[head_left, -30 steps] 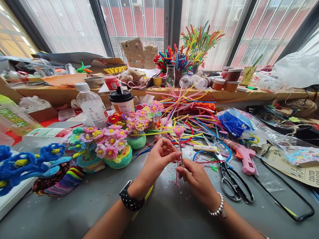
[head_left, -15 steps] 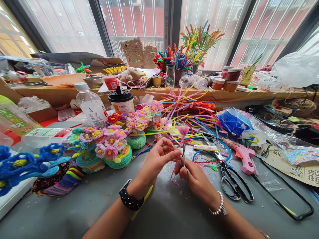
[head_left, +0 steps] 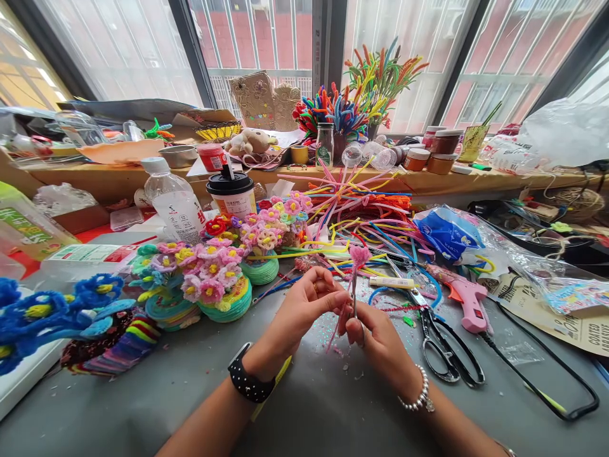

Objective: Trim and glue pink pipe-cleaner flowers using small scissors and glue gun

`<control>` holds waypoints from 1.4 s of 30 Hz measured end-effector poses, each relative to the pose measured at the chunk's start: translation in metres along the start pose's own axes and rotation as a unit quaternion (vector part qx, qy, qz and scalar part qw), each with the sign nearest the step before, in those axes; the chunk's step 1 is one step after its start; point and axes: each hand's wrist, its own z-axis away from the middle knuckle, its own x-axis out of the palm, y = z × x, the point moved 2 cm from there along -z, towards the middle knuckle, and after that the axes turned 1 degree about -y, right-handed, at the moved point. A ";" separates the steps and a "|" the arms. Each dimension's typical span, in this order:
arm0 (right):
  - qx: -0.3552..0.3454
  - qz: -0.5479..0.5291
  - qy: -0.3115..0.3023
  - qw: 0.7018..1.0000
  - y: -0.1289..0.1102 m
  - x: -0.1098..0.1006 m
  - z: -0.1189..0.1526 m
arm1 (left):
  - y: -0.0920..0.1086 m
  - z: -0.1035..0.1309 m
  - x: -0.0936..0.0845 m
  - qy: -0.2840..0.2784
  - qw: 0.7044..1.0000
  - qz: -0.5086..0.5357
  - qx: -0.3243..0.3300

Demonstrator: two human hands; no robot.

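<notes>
**Two hands, one pink fuzzy flower, one small pair of scissors, all at table center.**

Table (head_left: 304,412): one, smooth gray, pink scraps and glitter under the hands. Pipe cleaners (head_left: 380,206): one loose multicolor heap behind the hands, too many to count. Pots (head_left: 233,304): four, rounded, ribbed or striped fuzzy walls, left side, with fuzzy petal flowers (head_left: 212,270).

Left hand (head_left: 304,301): thumb and forefinger closed in a pinch on the stem, other fingers curled. Right hand (head_left: 380,333): fingers curled, gripping the small scissors.

Bottle (head_left: 178,209): one, clear plastic, white cap. Large scissors (head_left: 440,355): one, black handles, lying right of the right hand. Glue gun (head_left: 469,298): one, pink plastic, black cord. Cup (head_left: 233,197): one, black lid. Small scissors (head_left: 354,297): one, metal, blades up beside the stem. Pink flower (head_left: 360,256): one, fuzzy head on a thin stem, held upright between the hands, above the table.
</notes>
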 end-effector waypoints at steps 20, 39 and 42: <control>-0.019 0.075 0.053 0.996 0.001 0.000 0.001 | 0.000 0.000 0.000 -0.001 1.000 -0.003 -0.008; -0.027 0.088 0.020 0.996 0.006 0.006 0.000 | -0.002 -0.001 -0.004 0.030 0.999 -0.033 -0.001; -0.031 0.081 0.016 0.996 0.004 0.005 0.000 | -0.002 -0.001 -0.004 0.028 0.999 -0.033 0.002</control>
